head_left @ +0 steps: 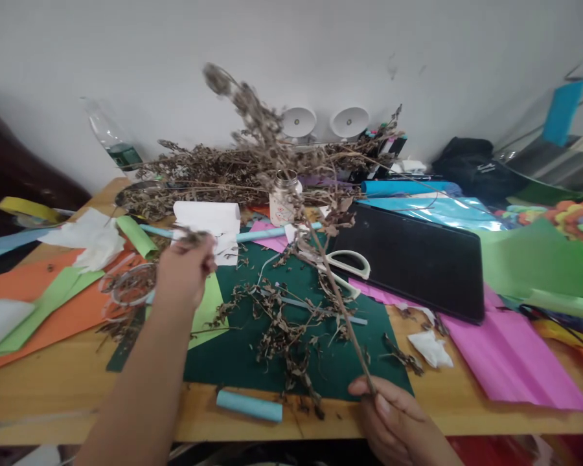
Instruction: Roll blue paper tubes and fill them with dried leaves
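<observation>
Brown, dried, slender plant stem (341, 304) pinched in the right hand (393, 414); left hand (182, 268), apart, grips crumpled brown leaves (193, 238). Seemingly leaf-stripping; next calls for gentle pulls.

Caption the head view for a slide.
Right hand holds a dried stem over a green mat strewn with leaves.

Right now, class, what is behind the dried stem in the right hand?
Behind the dried stem, the green mat, scissors and, farther up, the wall show. Its leafy top covers part of the dried pile, so that part cannot be seen.
</observation>
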